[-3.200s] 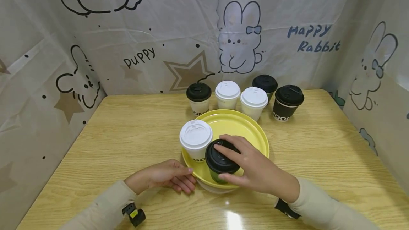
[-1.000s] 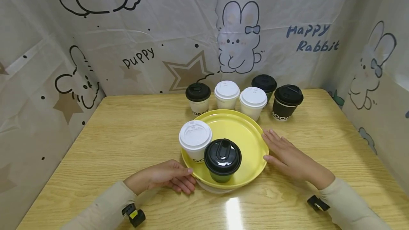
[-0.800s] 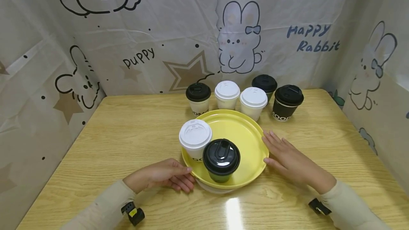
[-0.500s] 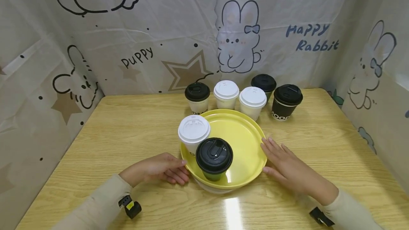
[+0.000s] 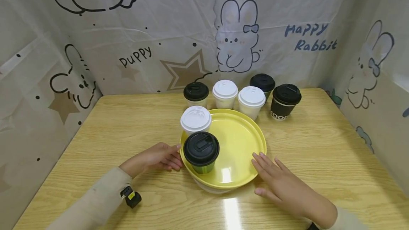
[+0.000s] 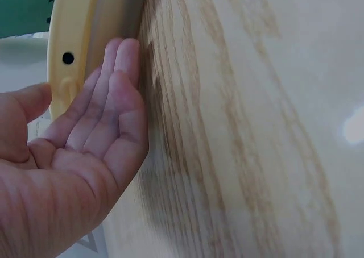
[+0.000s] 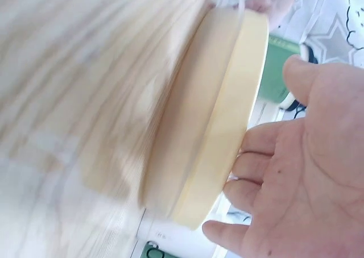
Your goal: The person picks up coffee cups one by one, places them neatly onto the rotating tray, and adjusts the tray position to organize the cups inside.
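Observation:
A round yellow tray (image 5: 238,148) stands raised on a pale round base (image 5: 212,188). On its left side sit two lidded paper coffee cups: a green cup with a black lid (image 5: 202,150) in front and a white-lidded cup (image 5: 196,119) behind it. My left hand (image 5: 156,157) is at the tray's left edge, thumb up at the rim and fingers loosely extended alongside, as the left wrist view also shows. My right hand (image 5: 284,184) lies at the front-right rim, fingers straight, fingertips right at the edge in the right wrist view. Neither hand grips anything.
Behind the tray stand several more lidded cups: a black-lidded one (image 5: 196,93) at left, two white-lidded ones (image 5: 225,93), a black-lidded one (image 5: 262,82) at the back and a black cup (image 5: 284,102) at right. A printed cloth (image 5: 143,17) encloses the wooden table (image 5: 127,123).
The tray has turned clockwise, carrying both cups left and back. The right hand left the black-lidded cup for the rim, then slid toward the front; the left hand moved back along the rim.

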{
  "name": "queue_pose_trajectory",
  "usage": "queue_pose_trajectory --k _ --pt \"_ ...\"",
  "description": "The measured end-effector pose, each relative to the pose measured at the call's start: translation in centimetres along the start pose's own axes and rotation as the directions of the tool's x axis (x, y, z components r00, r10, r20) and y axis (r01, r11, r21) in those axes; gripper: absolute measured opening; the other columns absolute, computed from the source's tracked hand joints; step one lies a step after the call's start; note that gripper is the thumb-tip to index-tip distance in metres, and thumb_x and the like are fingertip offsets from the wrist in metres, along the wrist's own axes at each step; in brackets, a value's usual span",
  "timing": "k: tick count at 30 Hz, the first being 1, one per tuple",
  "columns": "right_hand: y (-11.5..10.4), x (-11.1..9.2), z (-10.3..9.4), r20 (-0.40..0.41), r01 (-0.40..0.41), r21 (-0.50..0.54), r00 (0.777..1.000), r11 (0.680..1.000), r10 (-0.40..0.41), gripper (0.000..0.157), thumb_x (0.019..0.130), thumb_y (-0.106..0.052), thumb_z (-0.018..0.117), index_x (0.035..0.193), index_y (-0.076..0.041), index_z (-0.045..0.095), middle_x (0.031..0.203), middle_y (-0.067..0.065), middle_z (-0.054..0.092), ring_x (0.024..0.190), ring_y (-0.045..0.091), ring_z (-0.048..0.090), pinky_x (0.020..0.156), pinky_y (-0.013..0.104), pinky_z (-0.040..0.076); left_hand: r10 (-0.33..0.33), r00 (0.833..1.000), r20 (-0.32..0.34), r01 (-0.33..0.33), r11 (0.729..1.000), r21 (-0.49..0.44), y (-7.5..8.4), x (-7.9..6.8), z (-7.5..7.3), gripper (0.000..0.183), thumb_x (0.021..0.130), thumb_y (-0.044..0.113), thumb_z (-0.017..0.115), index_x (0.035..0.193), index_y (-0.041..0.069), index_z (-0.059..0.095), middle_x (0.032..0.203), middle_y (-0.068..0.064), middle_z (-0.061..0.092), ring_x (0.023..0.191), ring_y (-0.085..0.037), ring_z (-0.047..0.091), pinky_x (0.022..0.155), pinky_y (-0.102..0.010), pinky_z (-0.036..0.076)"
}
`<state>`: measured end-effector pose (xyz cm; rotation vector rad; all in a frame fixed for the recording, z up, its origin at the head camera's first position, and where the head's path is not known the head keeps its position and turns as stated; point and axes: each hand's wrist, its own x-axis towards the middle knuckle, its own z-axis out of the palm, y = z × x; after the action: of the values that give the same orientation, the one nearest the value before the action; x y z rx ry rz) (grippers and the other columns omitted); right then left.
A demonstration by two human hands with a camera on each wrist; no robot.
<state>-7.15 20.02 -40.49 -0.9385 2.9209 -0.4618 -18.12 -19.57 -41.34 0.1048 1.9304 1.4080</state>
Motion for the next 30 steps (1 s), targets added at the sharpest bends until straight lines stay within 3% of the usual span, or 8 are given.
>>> queue_pose_trajectory --k 4,11,15,21,30 --pt "-0.6 0.1 0.2 0.006 -0.004 -0.010 1.000 1.000 0.004 0.068 0.097 -0.047 0.049 0.149 -0.006 0.033 0.159 0.006 0.020 0.146 0.026 0.017 0.109 0.058 0.023 0.015 1.000 -0.023 -0.014 1.000 0.024 0.1 0.0 -0.2 0.058 0.103 0.040 0.038 0.104 -0.010 0.065 0.087 -0.013 0.073 0.076 -0.015 0.071 0.063 -0.025 0.055" --pt "0.2 0.5 -0.2 0.002 -0.015 0.019 1.000 1.000 0.015 0.068 0.098 -0.047 0.047 0.151 -0.009 0.028 0.160 0.004 0.016 0.147 0.023 0.012 0.117 0.044 0.011 0.036 0.999 0.000 -0.036 0.996 0.079 0.3 -1.3 0.3 0.059 0.105 0.038 0.032 0.103 -0.011 0.066 0.090 -0.015 0.073 0.077 -0.018 0.071 0.065 -0.028 0.056" --pt "1.9 1.3 -1.1 -0.038 -0.003 0.058 0.999 0.998 0.005 0.066 0.099 -0.043 0.046 0.150 -0.005 0.027 0.159 0.010 0.018 0.146 0.030 0.014 0.116 0.048 0.013 0.018 0.998 0.067 -0.021 0.999 0.041 0.1 -2.6 1.4 0.051 0.103 0.034 0.039 0.104 -0.010 0.065 0.092 -0.015 0.073 0.078 -0.019 0.071 0.066 -0.027 0.055" --pt "5.0 2.7 -1.8 -0.019 -0.032 0.183 0.999 0.983 0.036 0.065 0.101 -0.037 0.045 0.152 -0.005 0.021 0.159 0.015 0.014 0.146 0.034 0.006 0.117 0.050 0.006 0.022 0.980 0.197 -0.018 1.000 -0.022 -0.2 -3.5 4.0 0.048 0.100 0.035 0.048 0.104 -0.009 0.065 0.095 -0.016 0.073 0.080 -0.016 0.071 0.066 -0.024 0.054" --pt "6.8 4.0 -1.4 0.006 -0.033 0.186 0.999 0.982 0.032 0.067 0.101 -0.039 0.046 0.152 -0.005 0.020 0.159 0.014 0.013 0.147 0.033 0.006 0.114 0.057 0.009 0.020 0.980 0.196 -0.012 0.999 -0.041 -0.3 -2.9 5.7 0.041 0.099 0.030 0.052 0.105 -0.008 0.065 0.094 -0.014 0.073 0.079 -0.016 0.071 0.065 -0.023 0.053"
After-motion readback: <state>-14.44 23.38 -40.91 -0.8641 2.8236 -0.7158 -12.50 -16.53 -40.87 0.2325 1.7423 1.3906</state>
